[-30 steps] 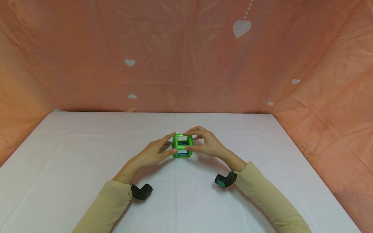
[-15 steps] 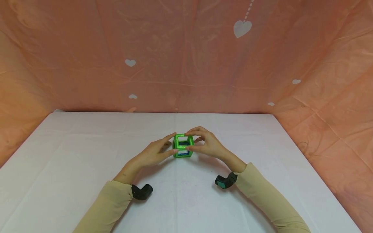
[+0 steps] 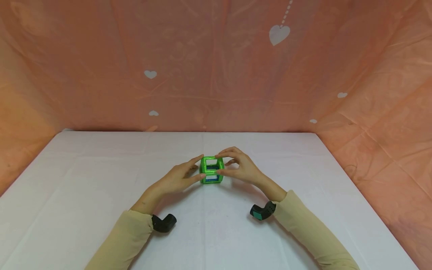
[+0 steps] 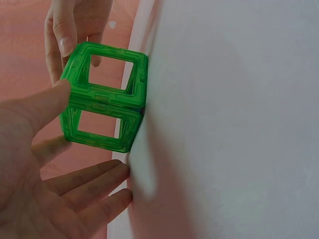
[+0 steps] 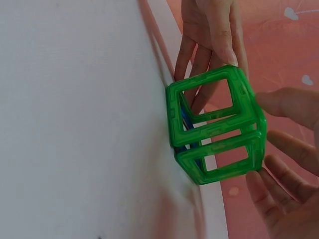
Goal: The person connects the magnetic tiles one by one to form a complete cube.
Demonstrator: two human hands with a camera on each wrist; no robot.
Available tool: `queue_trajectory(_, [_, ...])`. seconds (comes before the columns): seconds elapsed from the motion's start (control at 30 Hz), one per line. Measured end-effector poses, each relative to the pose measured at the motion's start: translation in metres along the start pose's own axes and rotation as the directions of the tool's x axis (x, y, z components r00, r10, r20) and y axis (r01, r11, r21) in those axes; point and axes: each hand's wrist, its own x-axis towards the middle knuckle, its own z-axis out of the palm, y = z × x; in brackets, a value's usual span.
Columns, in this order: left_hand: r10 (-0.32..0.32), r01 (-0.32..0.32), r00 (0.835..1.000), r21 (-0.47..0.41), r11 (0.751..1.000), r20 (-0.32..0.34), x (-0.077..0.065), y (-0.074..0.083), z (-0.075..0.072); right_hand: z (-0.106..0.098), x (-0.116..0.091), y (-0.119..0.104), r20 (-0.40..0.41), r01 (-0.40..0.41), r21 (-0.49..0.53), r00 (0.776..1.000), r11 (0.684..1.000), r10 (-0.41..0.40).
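Observation:
A small cube of green magnetic tiles point(image 3: 211, 173), with open square frames for faces, sits on the white table between my hands. A blue tile point(image 5: 185, 117) shows low inside it, at the table side. My left hand point(image 3: 176, 177) holds the cube's left side, thumb at the near edge and index finger at the far top corner; its other fingers are spread beside the cube in the left wrist view. My right hand point(image 3: 243, 166) holds the right side, thumb in front and index finger on the top far edge. In the right wrist view its fingertips rest along the cube's edges.
The white cloth-covered table point(image 3: 101, 157) reaches back to a pinkish-orange curtain point(image 3: 209, 75) printed with white hearts. Black wrist devices point(image 3: 164, 223) hang at both sleeve cuffs, close over the cloth.
My right fingertips have slid very slightly to the right along the cube's top. The cube and my left hand stay almost still.

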Motion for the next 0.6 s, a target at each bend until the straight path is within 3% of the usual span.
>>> queue_trajectory(0.37, [0.002, -0.003, 1.000, 0.007, 1.000, 0.014, 0.002, 0.000, 0.000, -0.007, -0.005, 0.005, -0.034, -0.008, -0.013, 0.999, 1.000, 0.008])
queue_trajectory(0.6, [0.021, -0.020, 1.000, 0.032, 0.999, -0.017, 0.002, 0.004, -0.002, -0.012, -0.010, 0.006, -0.064, 0.009, -0.019, 0.998, 1.000, -0.010])
